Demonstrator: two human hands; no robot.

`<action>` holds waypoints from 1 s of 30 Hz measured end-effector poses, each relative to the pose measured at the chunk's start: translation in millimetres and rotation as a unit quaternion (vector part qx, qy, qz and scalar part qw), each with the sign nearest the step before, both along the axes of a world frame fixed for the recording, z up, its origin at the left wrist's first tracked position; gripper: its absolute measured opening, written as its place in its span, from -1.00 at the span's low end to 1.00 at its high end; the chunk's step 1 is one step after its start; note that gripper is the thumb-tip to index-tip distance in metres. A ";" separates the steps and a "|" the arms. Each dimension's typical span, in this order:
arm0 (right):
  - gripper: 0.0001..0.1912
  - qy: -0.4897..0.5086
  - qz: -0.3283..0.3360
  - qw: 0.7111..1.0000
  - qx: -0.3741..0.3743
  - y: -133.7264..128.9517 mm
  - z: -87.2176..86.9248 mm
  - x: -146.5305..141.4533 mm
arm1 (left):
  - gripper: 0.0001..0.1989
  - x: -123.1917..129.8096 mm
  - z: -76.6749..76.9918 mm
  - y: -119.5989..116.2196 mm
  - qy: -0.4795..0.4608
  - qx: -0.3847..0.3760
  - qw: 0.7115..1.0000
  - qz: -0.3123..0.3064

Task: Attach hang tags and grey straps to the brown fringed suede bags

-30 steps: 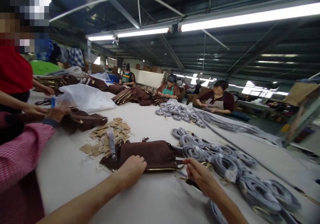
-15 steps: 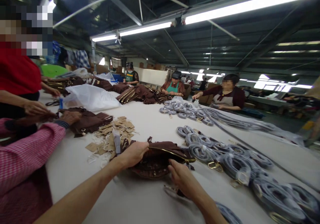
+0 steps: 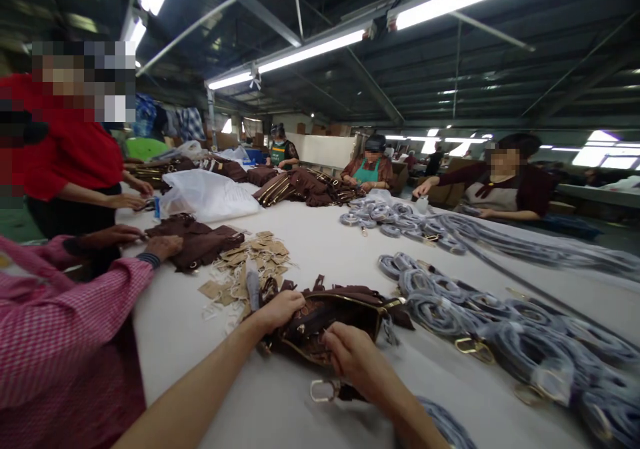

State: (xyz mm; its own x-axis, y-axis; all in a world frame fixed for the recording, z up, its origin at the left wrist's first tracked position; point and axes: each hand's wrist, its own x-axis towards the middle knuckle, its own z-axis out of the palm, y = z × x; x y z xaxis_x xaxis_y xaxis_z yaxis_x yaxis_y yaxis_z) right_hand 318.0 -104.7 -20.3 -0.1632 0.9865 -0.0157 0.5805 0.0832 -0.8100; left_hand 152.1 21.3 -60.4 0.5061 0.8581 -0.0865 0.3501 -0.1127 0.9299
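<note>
A dark brown bag point(image 3: 360, 315) with a gold zip lies on the white table in front of me, its mouth gaping. My left hand point(image 3: 283, 309) grips the bag's left rim, fingers closed over the edge. Curled at the near side of the opening, my right hand point(image 3: 350, 349) pinches the bag's front edge or lining; the exact hold is partly hidden. Below the bag, beside my right wrist, rests a strap end with a gold buckle point(image 3: 324, 390). A plastic-wrapped piece point(image 3: 252, 285) stands just beyond my left hand.
Coiled grey straps in plastic point(image 3: 435, 309) spread along the right. Brown paper tags point(image 3: 260, 255) with white strings lie beyond my left hand. A co-worker in a checked sleeve point(image 3: 115, 302) handles a brown bag point(image 3: 205, 241) at left. A white plastic bag point(image 3: 210, 195) and more bags lie behind.
The bag's mouth has opened wider, showing more of its inside. My right hand has moved slightly left and down at the rim. The view has turned left.
</note>
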 end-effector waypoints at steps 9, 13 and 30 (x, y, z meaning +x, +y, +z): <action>-0.69 0.203 -0.039 0.968 -0.142 22.3 -34.6 -18.1 | -0.72 -0.4 -2.4 1.7 -0.074 -0.073 0.994 0.028; -0.56 0.290 -0.065 0.941 -0.165 20.8 -35.8 -20.3 | -0.73 1.2 -1.8 2.7 -0.094 -0.103 0.989 0.050; -0.40 0.463 -0.069 0.855 -0.223 25.7 -36.0 -27.8 | -0.73 4.9 -7.1 2.4 -0.140 -0.113 0.979 0.096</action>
State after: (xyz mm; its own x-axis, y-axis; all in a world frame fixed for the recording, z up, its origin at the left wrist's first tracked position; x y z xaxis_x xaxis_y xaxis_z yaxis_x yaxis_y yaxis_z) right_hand 290.2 -79.0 -56.3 -0.1910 0.9271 -0.3225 -0.3474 -0.3711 -0.8612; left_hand 157.0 23.6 -67.6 0.3687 0.9146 -0.1660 0.0733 0.1494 0.9860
